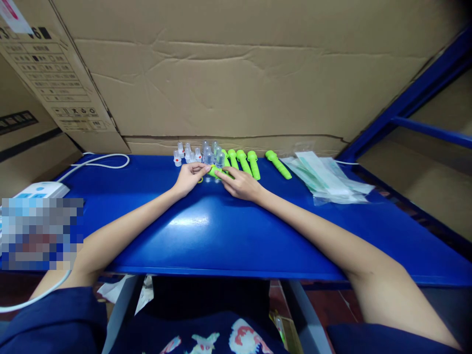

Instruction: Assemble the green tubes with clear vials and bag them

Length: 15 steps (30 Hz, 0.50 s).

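My left hand (189, 179) and my right hand (242, 184) meet over the blue table. Their fingertips pinch a small bright green plastic piece (214, 171), partly hidden by the fingers. A small yellow ring (200, 180) shows just under my left fingers. Right behind the hands stand several clear plastic domes (208, 156). To their left are several small clear containers with white bases (177, 158), some with a red dot. Several green ridged plastic sticks with round heads (242, 163) lie side by side behind my right hand.
A single green stick (279, 165) lies farther right, beside a pile of clear plastic bags with pale green sheets (324, 179). A white power strip (44, 189) and its cable (99, 157) are on the left. Cardboard (236, 88) walls the back; a blue metal frame (405, 88) rises at right.
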Each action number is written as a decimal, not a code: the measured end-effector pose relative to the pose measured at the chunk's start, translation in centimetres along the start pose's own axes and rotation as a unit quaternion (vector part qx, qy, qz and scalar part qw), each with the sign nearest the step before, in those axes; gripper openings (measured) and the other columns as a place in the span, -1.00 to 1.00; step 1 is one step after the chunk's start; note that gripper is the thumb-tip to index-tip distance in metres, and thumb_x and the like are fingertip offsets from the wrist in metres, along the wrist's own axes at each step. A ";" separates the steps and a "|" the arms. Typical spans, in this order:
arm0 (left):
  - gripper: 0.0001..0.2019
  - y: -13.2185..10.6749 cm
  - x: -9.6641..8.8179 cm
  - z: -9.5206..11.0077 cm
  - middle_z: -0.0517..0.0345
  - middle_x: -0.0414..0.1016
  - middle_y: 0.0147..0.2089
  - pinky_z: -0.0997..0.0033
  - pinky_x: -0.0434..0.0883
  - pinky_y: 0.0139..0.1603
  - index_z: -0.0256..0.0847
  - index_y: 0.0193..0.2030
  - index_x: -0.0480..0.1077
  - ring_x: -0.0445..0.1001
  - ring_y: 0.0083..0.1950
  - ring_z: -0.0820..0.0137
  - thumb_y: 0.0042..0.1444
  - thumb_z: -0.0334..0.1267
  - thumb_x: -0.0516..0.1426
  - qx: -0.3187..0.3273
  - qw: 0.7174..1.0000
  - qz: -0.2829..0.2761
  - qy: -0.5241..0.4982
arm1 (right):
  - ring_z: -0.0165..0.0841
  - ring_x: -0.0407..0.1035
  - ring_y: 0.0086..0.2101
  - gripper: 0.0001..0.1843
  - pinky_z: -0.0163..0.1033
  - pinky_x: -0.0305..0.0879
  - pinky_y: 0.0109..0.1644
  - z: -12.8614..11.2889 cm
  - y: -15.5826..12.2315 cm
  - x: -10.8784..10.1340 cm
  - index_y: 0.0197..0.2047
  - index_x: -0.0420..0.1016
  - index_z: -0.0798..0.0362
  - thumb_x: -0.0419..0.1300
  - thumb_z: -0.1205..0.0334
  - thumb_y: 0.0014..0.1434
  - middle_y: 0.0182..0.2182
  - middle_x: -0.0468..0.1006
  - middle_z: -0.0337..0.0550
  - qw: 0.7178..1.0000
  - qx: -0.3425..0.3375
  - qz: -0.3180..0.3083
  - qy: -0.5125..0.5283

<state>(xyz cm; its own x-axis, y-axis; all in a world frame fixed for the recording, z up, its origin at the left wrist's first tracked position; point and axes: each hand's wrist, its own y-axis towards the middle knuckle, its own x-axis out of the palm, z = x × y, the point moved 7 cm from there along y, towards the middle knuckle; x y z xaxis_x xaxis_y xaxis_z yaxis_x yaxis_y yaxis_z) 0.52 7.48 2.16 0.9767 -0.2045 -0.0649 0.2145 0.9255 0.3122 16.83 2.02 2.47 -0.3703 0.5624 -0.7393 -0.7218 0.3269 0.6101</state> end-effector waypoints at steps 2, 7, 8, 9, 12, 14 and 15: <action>-0.38 0.2 -0.1 -0.1 -0.02 0.67 -0.23 0.35 0.51 -0.15 -0.28 -0.26 0.57 0.61 -0.20 0.29 -0.19 0.29 0.35 0.008 1.000 -0.001 0.011 | -0.16 0.46 -0.03 -0.53 -0.05 0.50 -0.03 0.0 0.0 0.1 0.32 0.33 0.12 -0.02 0.33 0.39 0.06 0.49 0.20 1.000 0.005 -0.006 0.018; -0.37 0.5 -0.2 -0.2 0.01 0.64 -0.28 0.44 0.45 -0.25 -0.28 -0.25 0.51 0.59 -0.24 0.35 -0.11 0.34 0.29 0.031 0.999 0.000 0.027 | -0.20 0.47 -0.07 -0.56 -0.09 0.49 -0.05 -0.1 0.1 -0.1 0.28 0.35 0.15 -0.02 0.31 0.40 0.03 0.50 0.18 1.000 -0.001 0.004 0.012; -0.37 0.5 -0.2 -0.2 0.01 0.64 -0.29 0.44 0.44 -0.26 -0.28 -0.26 0.50 0.58 -0.25 0.35 -0.11 0.34 0.28 0.032 0.999 0.002 0.028 | -0.20 0.48 -0.08 -0.56 -0.10 0.49 -0.05 -0.1 0.1 -0.1 0.28 0.35 0.16 -0.02 0.31 0.40 0.02 0.51 0.18 1.000 -0.002 0.006 0.011; -0.38 0.5 -0.2 -0.2 0.01 0.64 -0.30 0.44 0.44 -0.26 -0.28 -0.26 0.49 0.58 -0.26 0.35 -0.10 0.34 0.28 0.034 0.999 0.003 0.029 | -0.20 0.48 -0.08 -0.56 -0.10 0.49 -0.05 -0.1 0.1 -0.1 0.28 0.35 0.17 -0.02 0.31 0.40 0.02 0.51 0.18 1.000 -0.003 0.005 0.011; -0.43 0.3 -0.2 0.1 0.00 0.63 -0.29 0.40 0.47 -0.19 -0.27 -0.26 0.47 0.59 -0.24 0.34 -0.02 0.30 0.25 0.047 0.998 0.008 0.040 | -0.20 0.48 -0.09 -0.56 -0.10 0.49 -0.06 -0.1 0.1 0.1 0.29 0.34 0.17 -0.02 0.31 0.39 0.01 0.52 0.17 1.000 -0.001 -0.002 0.012; -0.46 0.2 -0.2 0.3 0.00 0.63 -0.28 0.37 0.48 -0.14 -0.27 -0.26 0.47 0.60 -0.22 0.32 0.01 0.27 0.25 0.052 0.997 0.008 0.051 | -0.21 0.48 -0.10 -0.56 -0.10 0.50 -0.07 0.0 0.1 0.1 0.28 0.34 0.16 -0.02 0.31 0.39 0.01 0.52 0.17 1.000 0.000 -0.001 0.007; -0.48 0.2 -0.1 0.3 0.00 0.63 -0.27 0.36 0.48 -0.12 -0.27 -0.26 0.48 0.60 -0.21 0.32 0.02 0.25 0.25 0.053 0.997 0.006 0.055 | -0.21 0.48 -0.10 -0.56 -0.10 0.50 -0.08 0.0 0.1 0.1 0.28 0.34 0.16 -0.02 0.31 0.39 0.01 0.52 0.17 1.000 0.000 0.001 0.006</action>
<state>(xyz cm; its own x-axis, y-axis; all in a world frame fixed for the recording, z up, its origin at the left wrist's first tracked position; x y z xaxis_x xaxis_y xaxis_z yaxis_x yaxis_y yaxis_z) 0.44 7.53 2.55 0.9747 -0.1524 -0.1633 0.2077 0.8875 0.4113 16.69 2.10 2.45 -0.3785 0.5534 -0.7420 -0.7211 0.3262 0.6112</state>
